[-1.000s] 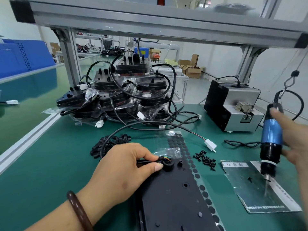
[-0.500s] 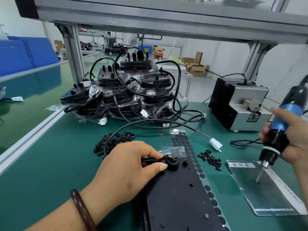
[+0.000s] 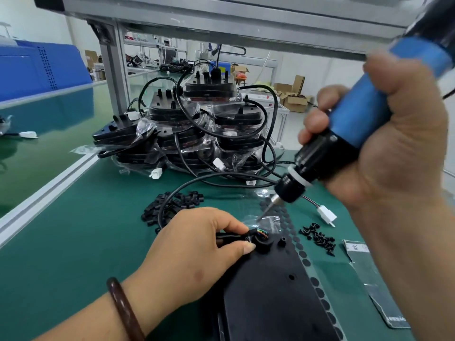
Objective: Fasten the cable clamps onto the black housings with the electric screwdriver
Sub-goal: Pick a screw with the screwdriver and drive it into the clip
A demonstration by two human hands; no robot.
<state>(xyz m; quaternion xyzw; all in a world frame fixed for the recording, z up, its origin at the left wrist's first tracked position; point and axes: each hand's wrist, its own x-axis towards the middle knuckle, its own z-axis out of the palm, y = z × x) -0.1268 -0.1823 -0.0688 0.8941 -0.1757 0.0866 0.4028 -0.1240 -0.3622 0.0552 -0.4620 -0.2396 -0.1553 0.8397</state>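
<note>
l. hand [image 3: 197, 244] pinches black cable + round black cable clamp [image 3: 262, 243] at far end of flat black plastic housing [image 3: 270, 291], which lies on green table [image 3: 73, 242]. r. hand [image 3: 398, 148] grips blue-and-black electric screwdriver [image 3: 357, 114], tilted, bit tip just above clamp, not touching. loose black screws [image 3: 318, 238] lie right of housing.

The green worktop [image 3: 73, 242] has a pale metal rail [image 3: 49, 190] along its left edge. A flat black housing [image 3: 270, 291] lies nearest, with a clear sheet of round black pads [image 3: 305, 257] along its right side. Beyond it to the left sits a heap of small black clamps [image 3: 172, 205]. To the right are scattered black screws [image 3: 318, 238] and a white plug [image 3: 326, 214] on a black cable [image 3: 221, 174]. A silvery bag [image 3: 376, 286] lies far right. At the back, bagged housings [image 3: 197, 134] stand in piles.
</note>
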